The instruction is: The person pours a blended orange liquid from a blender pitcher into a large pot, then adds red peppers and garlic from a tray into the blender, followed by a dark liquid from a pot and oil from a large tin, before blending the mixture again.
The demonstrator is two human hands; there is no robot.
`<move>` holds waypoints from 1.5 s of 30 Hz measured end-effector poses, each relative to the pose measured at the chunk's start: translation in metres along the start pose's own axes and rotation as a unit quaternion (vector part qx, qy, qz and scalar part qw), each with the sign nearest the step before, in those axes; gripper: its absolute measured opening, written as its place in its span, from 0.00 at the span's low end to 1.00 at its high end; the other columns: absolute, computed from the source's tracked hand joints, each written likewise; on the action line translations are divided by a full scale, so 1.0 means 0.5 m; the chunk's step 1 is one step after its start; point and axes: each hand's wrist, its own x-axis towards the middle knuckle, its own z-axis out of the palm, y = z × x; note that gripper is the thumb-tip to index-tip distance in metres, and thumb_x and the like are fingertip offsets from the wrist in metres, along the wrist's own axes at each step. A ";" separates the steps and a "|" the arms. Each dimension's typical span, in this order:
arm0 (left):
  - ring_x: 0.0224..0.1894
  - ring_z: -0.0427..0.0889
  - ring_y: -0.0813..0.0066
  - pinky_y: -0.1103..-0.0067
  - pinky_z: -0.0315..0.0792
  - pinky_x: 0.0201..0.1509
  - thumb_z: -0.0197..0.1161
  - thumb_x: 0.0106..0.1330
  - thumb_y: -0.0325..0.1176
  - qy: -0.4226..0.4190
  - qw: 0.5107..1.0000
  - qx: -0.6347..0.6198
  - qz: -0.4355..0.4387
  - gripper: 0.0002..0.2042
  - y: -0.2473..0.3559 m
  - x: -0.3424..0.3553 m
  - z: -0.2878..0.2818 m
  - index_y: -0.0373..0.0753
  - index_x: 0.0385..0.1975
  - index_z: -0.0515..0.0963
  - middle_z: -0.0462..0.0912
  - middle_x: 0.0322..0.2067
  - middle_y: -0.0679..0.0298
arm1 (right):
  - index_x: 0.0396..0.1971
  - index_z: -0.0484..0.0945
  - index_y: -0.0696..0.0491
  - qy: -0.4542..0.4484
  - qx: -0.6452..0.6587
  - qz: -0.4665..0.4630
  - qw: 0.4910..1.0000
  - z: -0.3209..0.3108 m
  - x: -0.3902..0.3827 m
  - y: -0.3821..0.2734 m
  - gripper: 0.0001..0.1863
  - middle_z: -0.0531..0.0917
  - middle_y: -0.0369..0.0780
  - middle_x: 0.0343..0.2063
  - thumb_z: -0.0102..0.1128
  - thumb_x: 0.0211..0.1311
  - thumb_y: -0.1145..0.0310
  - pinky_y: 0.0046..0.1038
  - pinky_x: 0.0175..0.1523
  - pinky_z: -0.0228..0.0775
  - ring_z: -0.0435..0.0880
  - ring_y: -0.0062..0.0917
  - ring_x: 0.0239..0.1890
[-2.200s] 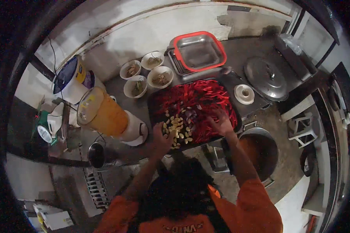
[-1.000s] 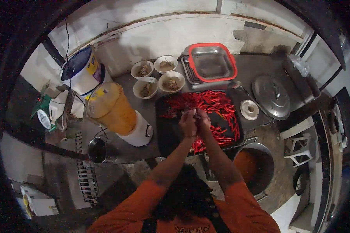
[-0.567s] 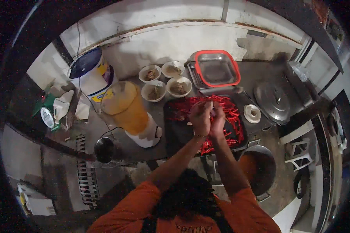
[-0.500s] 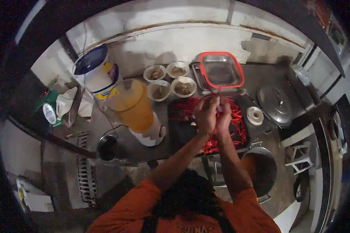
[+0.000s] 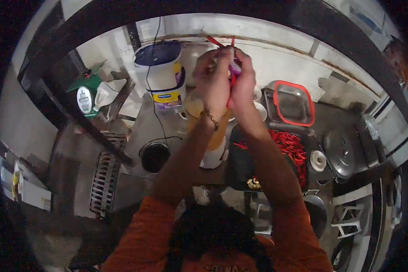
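My left hand (image 5: 214, 75) and my right hand (image 5: 242, 79) are raised and cupped together around a bundle of red chillies (image 5: 215, 41) and purple-and-white pieces (image 5: 234, 69), probably onion. They are above the tall blender jar (image 5: 211, 133) of orange mixture, mostly hidden behind them and my forearms. To the right, the black tray (image 5: 242, 165) holds red chillies (image 5: 290, 147) along its right and far parts, with a small cluster of pale cloves (image 5: 253, 183) at its near edge.
Buckets (image 5: 158, 68) stand behind, a green scale (image 5: 84, 99) left. A metal cup (image 5: 155, 157) sits front left. A red-rimmed dish (image 5: 294, 102), metal lid (image 5: 342, 154) and cream disc (image 5: 318, 159) lie right. A big pot (image 5: 315, 211) is below. Bowls are mostly hidden.
Both hands came together in the tray, then lifted away with a handful, leftward over the blender. The camera view has shifted with them. Fewer pale cloves show in the tray.
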 end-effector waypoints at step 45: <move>0.43 0.75 0.70 0.74 0.68 0.47 0.61 0.57 0.32 -0.424 0.890 0.037 -0.162 0.09 -0.031 -0.334 -0.127 0.34 0.34 0.73 0.76 0.39 0.58 | 0.38 0.79 0.43 -0.298 -0.781 -0.054 0.546 -0.710 -0.487 -0.056 0.16 0.72 0.45 0.50 0.64 0.49 0.54 0.47 0.58 0.54 0.66 0.42 0.56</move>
